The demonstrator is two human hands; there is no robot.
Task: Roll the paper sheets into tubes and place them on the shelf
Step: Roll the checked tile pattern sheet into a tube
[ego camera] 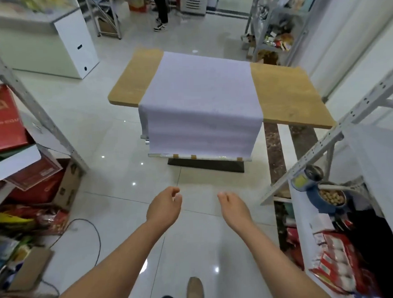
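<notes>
Head view: the paper sheets (200, 99) lie stacked across the middle of the wooden counter (290, 93), their near end hanging over its front edge. Left hand (164, 208) and right hand (233, 209) hover over the floor, fingers loosely curled, holding nothing, well short of the paper

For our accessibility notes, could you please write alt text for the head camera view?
A person's left hand and right hand, both empty with fingers loosely curled, extend toward white paper sheets draped over the near edge of a wooden table. Metal shelving stands on either side.
</notes>
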